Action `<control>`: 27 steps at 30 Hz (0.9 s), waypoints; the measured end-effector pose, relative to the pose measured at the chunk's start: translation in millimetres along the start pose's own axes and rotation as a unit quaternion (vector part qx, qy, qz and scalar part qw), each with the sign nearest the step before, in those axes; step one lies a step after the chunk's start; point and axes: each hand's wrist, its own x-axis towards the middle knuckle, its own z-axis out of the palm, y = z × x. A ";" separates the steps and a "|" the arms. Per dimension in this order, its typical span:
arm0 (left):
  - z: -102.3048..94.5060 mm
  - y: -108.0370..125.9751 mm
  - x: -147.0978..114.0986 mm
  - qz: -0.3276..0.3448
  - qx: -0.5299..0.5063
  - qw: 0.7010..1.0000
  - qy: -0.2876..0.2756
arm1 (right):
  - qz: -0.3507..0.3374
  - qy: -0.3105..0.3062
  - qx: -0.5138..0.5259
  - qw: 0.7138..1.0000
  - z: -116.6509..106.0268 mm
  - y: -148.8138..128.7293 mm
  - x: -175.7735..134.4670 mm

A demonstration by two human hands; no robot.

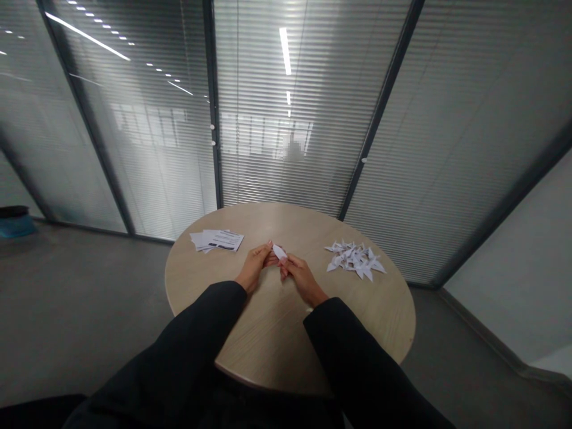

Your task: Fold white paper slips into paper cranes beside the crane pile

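Observation:
Between my two hands, above the middle of the round table (268,333), is a small piece of folded white paper (279,252). My left hand (258,262) pinches its left end with thumb and fingers. On the other side my right hand (301,275) grips the lower right end, its fingers curled beneath. Parts of the paper are covered by my fingertips. To the right of my hands lies a heap of folded white paper pieces with pointed tips (354,258). Left of them is a loose stack of printed paper sheets (218,239).
A glass partition with blinds (286,167) and dark frames stands just behind the table. A white wall (522,262) rises at the right. On the floor at far left sits a blue container with a dark rim (16,225).

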 end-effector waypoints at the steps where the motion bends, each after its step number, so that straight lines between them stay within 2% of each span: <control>1: 0.3 0.4 0.0 -0.003 -0.007 1.000 -0.002 | 0.008 0.002 0.031 0.999 -0.4 0.7 0.4; 5: 1.1 0.1 -0.4 0.018 0.003 0.999 -0.044 | 0.020 -0.004 0.109 0.994 -1.9 0.8 1.1; 9: 1.0 -1.6 0.3 0.035 0.051 0.996 -0.066 | 0.026 -0.015 0.105 0.994 -2.0 -0.6 0.7; 17: -2.3 -3.3 5.9 0.058 0.098 0.993 -0.036 | 0.065 0.006 0.088 0.994 -0.8 4.6 2.8; 22: -5.4 -6.2 10.3 0.087 0.129 0.988 -0.004 | 0.025 0.084 0.053 0.995 -3.8 3.2 3.1; 27: -5.2 -4.5 6.8 0.103 0.207 0.973 -0.005 | 0.014 0.089 0.045 0.995 -5.2 -6.1 0.2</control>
